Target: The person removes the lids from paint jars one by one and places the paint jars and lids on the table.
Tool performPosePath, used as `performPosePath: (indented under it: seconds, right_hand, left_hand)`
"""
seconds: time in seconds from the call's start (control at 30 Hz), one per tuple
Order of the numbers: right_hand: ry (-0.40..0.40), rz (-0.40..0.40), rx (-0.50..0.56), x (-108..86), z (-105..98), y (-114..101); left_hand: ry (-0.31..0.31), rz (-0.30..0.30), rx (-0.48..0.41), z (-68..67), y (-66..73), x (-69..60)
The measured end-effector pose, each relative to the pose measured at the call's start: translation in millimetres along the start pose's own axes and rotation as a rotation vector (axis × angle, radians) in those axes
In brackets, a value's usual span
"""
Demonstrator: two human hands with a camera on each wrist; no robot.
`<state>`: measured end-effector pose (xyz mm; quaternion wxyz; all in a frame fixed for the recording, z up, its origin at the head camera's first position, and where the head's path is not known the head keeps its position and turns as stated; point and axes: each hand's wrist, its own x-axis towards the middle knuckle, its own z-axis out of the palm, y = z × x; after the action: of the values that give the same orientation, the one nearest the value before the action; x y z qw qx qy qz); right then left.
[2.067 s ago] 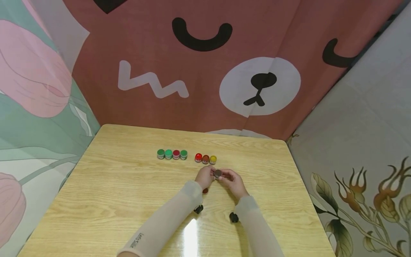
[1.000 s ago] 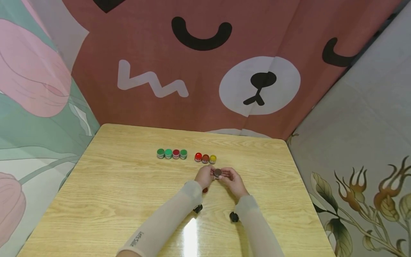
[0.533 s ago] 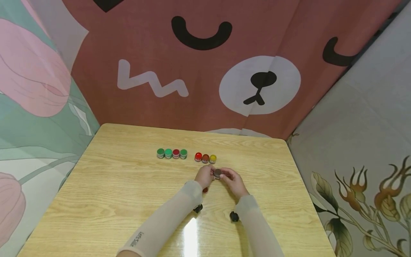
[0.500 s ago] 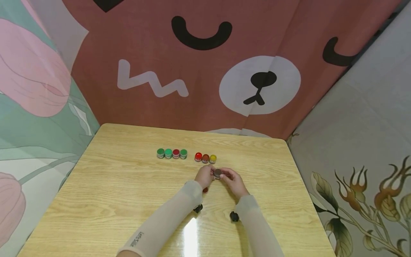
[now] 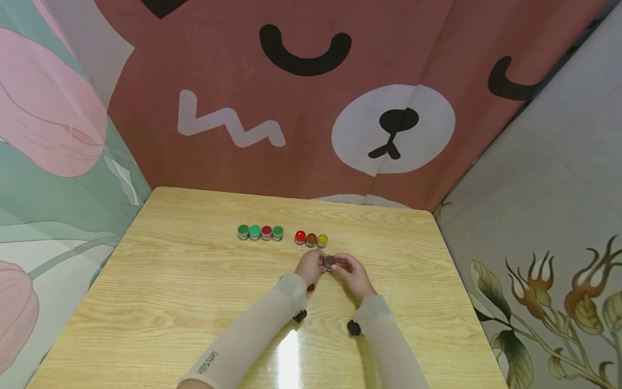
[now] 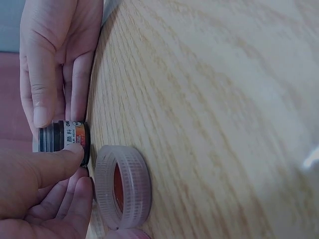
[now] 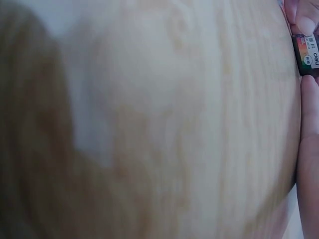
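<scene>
**Two hands, one dark jar**

The dark jar [image 5: 330, 262], brown-topped and labelled, is upright at the wooden table [image 5: 170, 281] — whether its base touches, I cannot tell. Both hands clamp it: the left hand [image 5: 310, 267] pinches the labelled body from nine o'clock, the right hand [image 5: 353, 276] grips near the top from three. At seven, by the left wrist, lies a ribbed translucent ring [image 6: 135, 184], red inside. Between ten and eleven stands a close trio — red jar [image 5: 300, 237], rust jar [image 5: 311, 240], yellow jar [image 5: 322, 241]. Farther out, toward ten: green jar [image 5: 243, 232], teal jar [image 5: 255, 233], crimson jar [image 5: 266, 233], second green jar [image 5: 277, 233]. A bear-print curtain [image 5: 311, 167] hangs at twelve.
</scene>
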<state>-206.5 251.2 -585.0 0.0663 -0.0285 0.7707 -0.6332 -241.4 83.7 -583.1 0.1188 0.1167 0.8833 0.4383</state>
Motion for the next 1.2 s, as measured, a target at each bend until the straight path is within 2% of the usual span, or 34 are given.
performPosePath:
  seconds: [0.17,0.6,1.2]
  right_hand:
    - [-0.017,-0.007,-0.020,-0.9,-1.2,0.4]
    - [-0.014,-0.053,-0.001,-0.8,-0.3,4.0]
    - [-0.012,-0.023,-0.047,-1.1,-0.5,0.7]
  left_hand:
    - [0.000,0.000,0.019,0.7,-0.8,-0.1]
    - [0.005,0.003,-0.006,2.5,-1.9,0.9]
    - [-0.002,-0.003,0.013,2.5,-4.2,1.9]
